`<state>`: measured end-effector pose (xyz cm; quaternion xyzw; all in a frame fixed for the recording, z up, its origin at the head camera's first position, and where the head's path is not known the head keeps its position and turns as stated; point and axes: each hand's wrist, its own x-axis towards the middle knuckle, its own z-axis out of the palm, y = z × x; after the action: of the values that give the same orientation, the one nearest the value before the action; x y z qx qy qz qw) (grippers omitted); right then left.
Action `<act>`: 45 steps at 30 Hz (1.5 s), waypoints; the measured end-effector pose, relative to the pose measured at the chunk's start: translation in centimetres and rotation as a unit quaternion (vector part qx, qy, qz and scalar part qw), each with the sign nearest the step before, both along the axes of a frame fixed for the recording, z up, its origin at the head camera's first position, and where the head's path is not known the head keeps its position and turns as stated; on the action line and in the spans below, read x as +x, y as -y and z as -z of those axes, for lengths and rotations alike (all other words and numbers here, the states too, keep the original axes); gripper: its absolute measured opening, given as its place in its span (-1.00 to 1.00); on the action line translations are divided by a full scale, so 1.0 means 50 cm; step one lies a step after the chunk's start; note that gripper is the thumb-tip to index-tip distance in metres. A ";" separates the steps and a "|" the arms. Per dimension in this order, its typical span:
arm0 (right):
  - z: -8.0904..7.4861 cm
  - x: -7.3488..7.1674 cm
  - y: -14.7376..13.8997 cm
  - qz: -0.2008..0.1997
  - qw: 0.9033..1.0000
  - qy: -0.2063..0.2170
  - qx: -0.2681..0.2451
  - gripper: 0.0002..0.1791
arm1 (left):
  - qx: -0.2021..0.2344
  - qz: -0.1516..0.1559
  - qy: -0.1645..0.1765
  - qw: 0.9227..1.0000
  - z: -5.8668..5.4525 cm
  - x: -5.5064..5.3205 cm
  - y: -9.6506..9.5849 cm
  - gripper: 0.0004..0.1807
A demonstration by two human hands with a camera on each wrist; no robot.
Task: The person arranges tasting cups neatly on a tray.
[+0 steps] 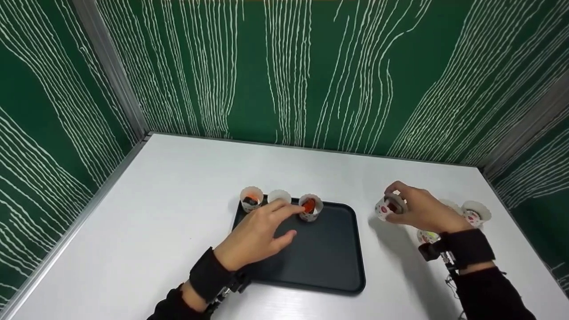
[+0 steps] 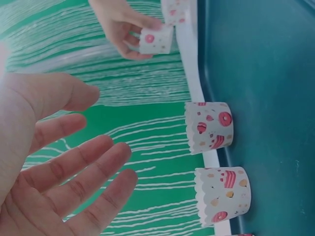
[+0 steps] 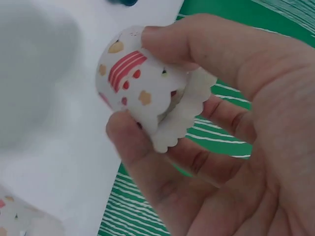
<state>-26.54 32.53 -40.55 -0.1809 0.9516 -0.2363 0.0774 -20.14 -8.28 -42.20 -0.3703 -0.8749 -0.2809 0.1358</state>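
My right hand (image 1: 429, 211) pinches a white paper baking cup (image 1: 383, 210) between thumb and fingers, to the right of the tray. Seen from the right wrist, this cup (image 3: 130, 73) is tilted and printed with cakes and small treats; its scalloped rim faces the palm. Over the dark tray (image 1: 320, 258) my left hand (image 1: 262, 231) is held with fingers extended and nothing in its grasp. Its fingertips overlap a cup with red content (image 1: 310, 207) in the head view. Beside that stand a pale cup (image 1: 279, 196) and a cup with orange and black content (image 1: 251, 198).
Several more paper cups stand at the right, among them one with a patterned inside (image 1: 475, 214) and one with yellow-green content (image 1: 428, 236), partly behind the right wrist. Green walls with white lines (image 1: 284, 75) enclose the white table (image 1: 186, 178) at back and sides.
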 end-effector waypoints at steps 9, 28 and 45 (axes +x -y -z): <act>-0.009 0.024 0.024 -0.006 1.000 -0.018 -0.011 -0.40 | 0.009 0.008 0.005 1.000 0.004 0.001 -0.001 -0.46; -0.017 0.070 0.097 -0.029 0.996 -0.045 -0.067 -0.45 | 0.008 0.016 0.021 1.000 0.008 0.004 -0.013 -0.46; -0.008 0.108 0.151 -0.051 0.993 -0.035 -0.098 -0.41 | 0.035 0.044 0.035 0.998 0.017 0.005 -0.028 -0.50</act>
<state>-21.12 24.99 -40.14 -0.2443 0.9153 -0.3179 0.0374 -19.88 -6.87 -43.04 -0.3932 -0.8517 -0.3298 0.1059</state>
